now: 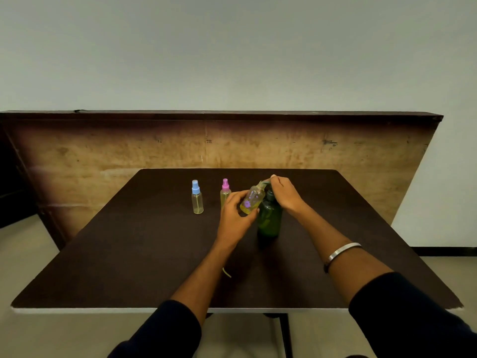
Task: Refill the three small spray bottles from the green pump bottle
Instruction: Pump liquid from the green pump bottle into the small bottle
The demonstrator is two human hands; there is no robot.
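Head view: tilted, uncapped, yellow-filled spray bottle (252,200).

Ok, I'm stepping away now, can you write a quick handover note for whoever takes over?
Left hand holds an uncapped small bottle, tilted, mouth at the pump spout.
Right hand presses the pump head of the green pump bottle, which stands on the table.
Blue-capped bottle and pink-capped bottle stand capped behind to the left, both with yellowish liquid; whether they're already refilled is unclear.
Left: finish filling, recap; the cap isn't clearly visible.
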